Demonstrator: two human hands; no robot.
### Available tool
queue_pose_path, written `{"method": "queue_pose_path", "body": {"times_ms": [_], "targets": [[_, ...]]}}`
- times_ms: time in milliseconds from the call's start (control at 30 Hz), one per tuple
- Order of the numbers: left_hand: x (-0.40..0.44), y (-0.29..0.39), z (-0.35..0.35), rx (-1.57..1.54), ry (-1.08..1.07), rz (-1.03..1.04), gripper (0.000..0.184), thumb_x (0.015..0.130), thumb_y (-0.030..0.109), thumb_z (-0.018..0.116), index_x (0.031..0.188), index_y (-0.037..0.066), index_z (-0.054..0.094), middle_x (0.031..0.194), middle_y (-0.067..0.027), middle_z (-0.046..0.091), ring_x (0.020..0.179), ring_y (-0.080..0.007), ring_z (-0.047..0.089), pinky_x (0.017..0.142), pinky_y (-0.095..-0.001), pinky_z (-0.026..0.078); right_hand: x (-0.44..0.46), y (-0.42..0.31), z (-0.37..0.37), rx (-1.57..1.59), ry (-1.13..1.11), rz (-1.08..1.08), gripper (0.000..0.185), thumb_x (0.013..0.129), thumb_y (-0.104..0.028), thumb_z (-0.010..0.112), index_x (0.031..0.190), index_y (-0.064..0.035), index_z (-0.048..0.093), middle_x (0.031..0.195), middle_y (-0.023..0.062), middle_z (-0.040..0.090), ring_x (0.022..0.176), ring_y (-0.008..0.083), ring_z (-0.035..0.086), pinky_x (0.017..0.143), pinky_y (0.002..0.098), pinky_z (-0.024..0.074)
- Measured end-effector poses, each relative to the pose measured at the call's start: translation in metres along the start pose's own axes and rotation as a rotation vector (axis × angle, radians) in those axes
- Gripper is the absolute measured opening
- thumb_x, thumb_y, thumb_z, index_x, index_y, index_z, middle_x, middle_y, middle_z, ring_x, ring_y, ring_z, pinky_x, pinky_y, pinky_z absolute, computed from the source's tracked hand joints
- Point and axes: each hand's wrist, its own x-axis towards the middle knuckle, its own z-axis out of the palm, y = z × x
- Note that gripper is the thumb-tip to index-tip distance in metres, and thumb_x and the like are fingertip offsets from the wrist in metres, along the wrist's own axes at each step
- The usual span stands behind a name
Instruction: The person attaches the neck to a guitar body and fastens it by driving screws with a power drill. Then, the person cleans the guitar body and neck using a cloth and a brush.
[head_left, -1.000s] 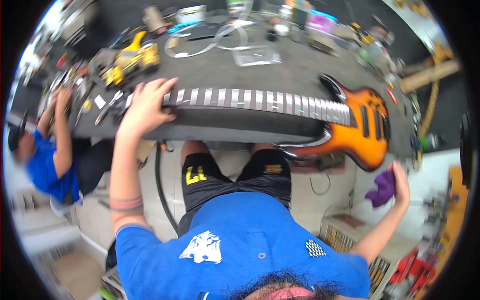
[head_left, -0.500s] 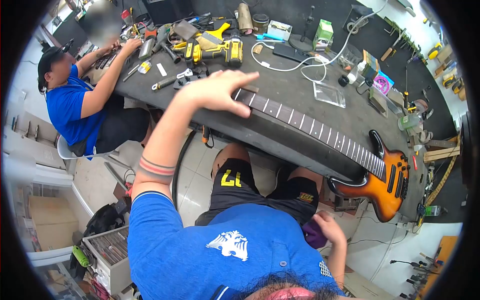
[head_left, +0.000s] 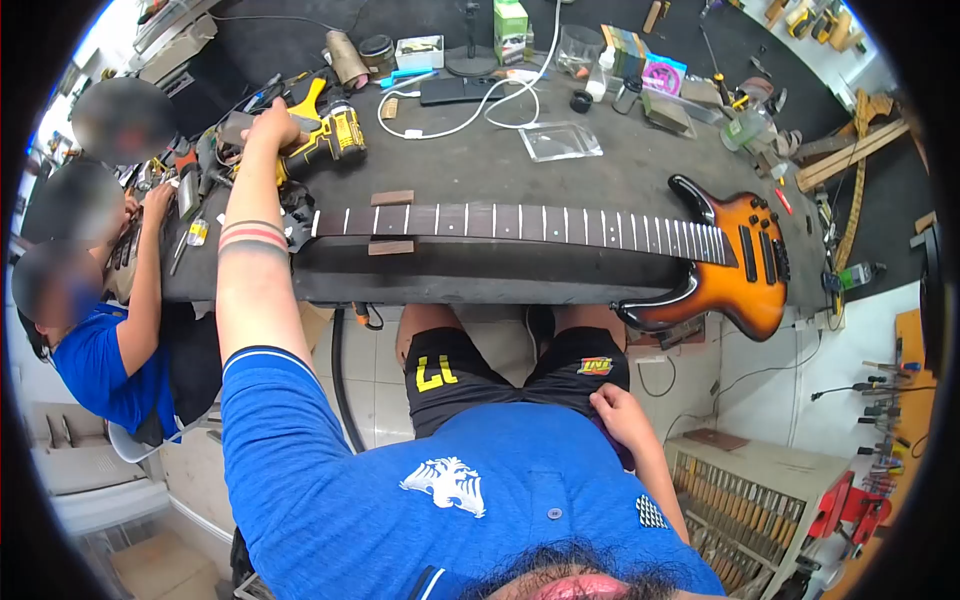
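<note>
My left hand (head_left: 272, 128) reaches across the bench to the clutter at the back left. Its fingers look bent and partly hidden, beside a grey block (head_left: 236, 127) and a yellow-and-black cordless drill (head_left: 325, 142). What they hold, if anything, is hidden. A sunburst bass guitar (head_left: 755, 270) lies face up along the bench's front, body to the right. Its fretted neck (head_left: 530, 222) crosses a brown wooden block (head_left: 391, 247) that shows on both sides. Low at my shorts, my right hand (head_left: 625, 418) has curled fingers; purple cloth is mostly hidden beneath it.
A white cable (head_left: 537, 95) loops over a dark phone-like slab (head_left: 458, 92). Near it lies a clear plastic packet (head_left: 562, 142). Bottles and small boxes crowd the back right. On the left, a co-worker's arm (head_left: 148, 270) extends toward tools on the bench.
My left hand has left the neck's end and moved away toward the drill. The view has turned, so the guitar appears level. My right hand has come in closer to the shorts.
</note>
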Motion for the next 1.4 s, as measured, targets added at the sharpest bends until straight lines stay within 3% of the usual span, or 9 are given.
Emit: {"method": "queue_pose_path", "body": {"times_ms": [167,300,367,500,700,900,1000,1233,1400], "targets": [[0.037,-0.034,0.003,-0.307,0.422,0.239,0.055,0.086,0.031,0.085,0.129,0.004,0.063,0.121,-0.0285,0.077,0.118,-0.0443,0.075,0.102,-0.0497,0.058,0.000,-0.004,0.004,0.001,0.015,-0.019,0.034,0.107,-0.029,0.068,0.099,0.0031,0.073,0.089,0.0196,0.077,0.085,0.0307,0.074,0.082,0.0426,0.0567],[-0.030,-0.072,-0.038,-0.845,0.819,0.351,0.058,0.088,0.024,0.086,0.132,-0.002,0.060,0.119,-0.0206,0.075,0.109,-0.0317,0.075,0.100,-0.0413,0.058,0.009,0.003,0.004,0.006,-0.015,-0.028,0.036,0.108,-0.029,0.067,0.096,0.0042,0.073,0.087,0.0191,0.076,0.083,0.0283,0.073,0.079,0.0429,0.0554],[-0.096,-0.074,-0.051,-1.317,0.661,0.431,0.057,0.089,0.010,0.082,0.139,0.000,0.056,0.125,-0.0145,0.069,0.111,-0.0222,0.071,0.098,-0.0333,0.057,0.016,-0.002,0.000,-0.020,-0.055,0.004,0.037,0.108,-0.030,0.066,0.096,0.0043,0.073,0.087,0.0195,0.075,0.084,0.0289,0.073,0.079,0.0434,0.0550],[-0.177,-0.065,-0.010,-0.983,0.677,0.467,0.054,0.092,0.009,0.074,0.142,0.005,0.056,0.129,-0.0093,0.067,0.117,-0.0222,0.068,0.109,-0.0369,0.052,0.047,0.018,-0.002,-0.077,-0.104,-0.084,0.040,0.108,-0.033,0.066,0.096,0.0047,0.072,0.089,0.0219,0.075,0.086,0.0339,0.073,0.080,0.0462,0.0544],[-0.293,-0.062,0.008,-1.440,0.039,0.408,0.051,0.094,0.012,0.077,0.140,0.004,0.055,0.129,-0.0048,0.062,0.122,-0.0136,0.058,0.111,-0.0321,0.045,0.075,0.019,-0.001,-0.310,-0.127,-0.123,0.043,0.108,-0.038,0.065,0.097,0.0034,0.073,0.093,0.0257,0.074,0.090,0.0409,0.073,0.083,0.0500,0.0542],[-0.213,-0.147,0.054,-0.286,0.620,0.085,0.046,0.102,0.022,0.071,0.143,0.007,0.058,0.123,-0.0183,0.075,0.111,-0.0381,0.076,0.092,-0.0476,0.059,0.083,0.008,-0.008,-0.274,-0.193,-0.048,0.045,0.108,-0.039,0.064,0.096,0.0032,0.074,0.090,0.0264,0.076,0.090,0.0412,0.076,0.083,0.0501,0.0545],[-0.205,-0.167,0.046,-0.325,0.826,-0.006,0.041,0.103,0.024,0.072,0.140,0.008,0.062,0.115,-0.0198,0.078,0.103,-0.0395,0.078,0.087,-0.0513,0.061,0.086,0.015,-0.008,-0.233,-0.179,-0.054,0.046,0.108,-0.039,0.064,0.095,0.0035,0.075,0.090,0.0263,0.076,0.090,0.0412,0.076,0.084,0.0496,0.0549],[-0.272,-0.019,0.030,-1.653,0.058,0.318,0.038,0.103,0.019,0.077,0.134,0.005,0.059,0.124,-0.0051,0.062,0.114,-0.0174,0.061,0.108,-0.0325,0.047,0.093,0.021,-0.004,-0.245,-0.185,-0.056,0.047,0.108,-0.040,0.064,0.093,0.0041,0.074,0.091,0.0265,0.076,0.091,0.0419,0.076,0.085,0.0496,0.0556],[-0.250,-0.061,0.019,-0.476,0.707,0.102,0.034,0.104,0.023,0.068,0.135,0.011,0.060,0.113,-0.0174,0.076,0.102,-0.0437,0.075,0.088,-0.0541,0.059,0.091,0.027,-0.007,-0.219,-0.180,-0.092,0.047,0.108,-0.039,0.064,0.093,0.0036,0.075,0.090,0.0261,0.076,0.091,0.0415,0.076,0.085,0.0492,0.0559]]}}
